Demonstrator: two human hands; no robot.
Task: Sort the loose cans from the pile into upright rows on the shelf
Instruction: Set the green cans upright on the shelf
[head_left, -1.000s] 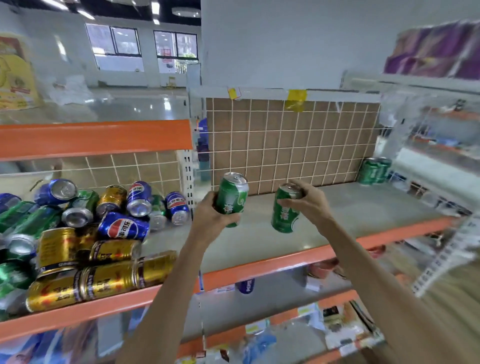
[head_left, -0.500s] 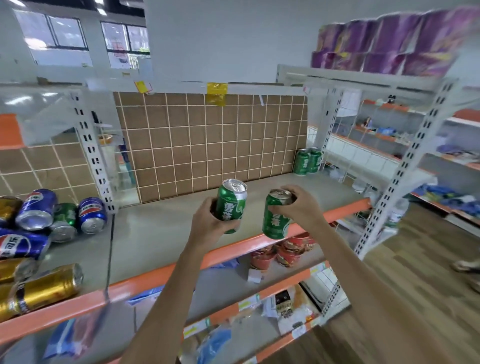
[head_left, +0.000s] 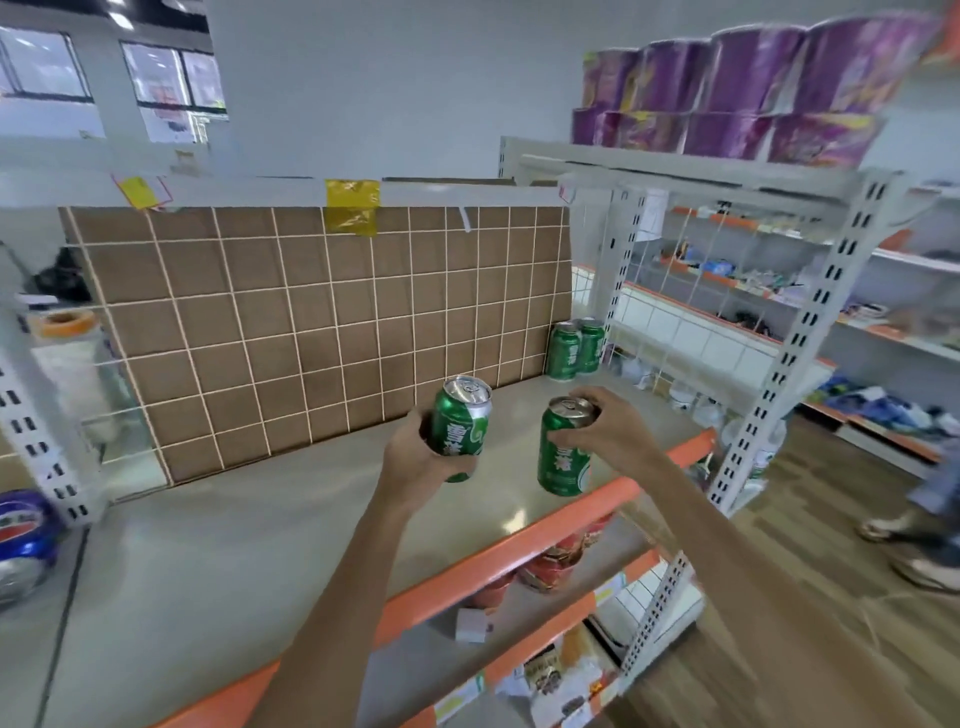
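Both hands had carried their cans rightward along the shelf (head_left: 291, 525): the left hand (head_left: 415, 457) gripped a green can (head_left: 460, 423) by its side and the right hand (head_left: 605, 431) pinched another can (head_left: 563, 457) at its top, probably to join the upright pair (head_left: 574, 348) in the corner.

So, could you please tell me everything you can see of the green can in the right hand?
The green can looks like aluminium, with white lettering down its side and a silver top whose pull tab seems unopened. The right hand grips it from above, fingers curled round its rim. It hangs roughly upright, slightly tilted, over the front of the grey shelf near the orange edge; whether its base touches the shelf is unclear.
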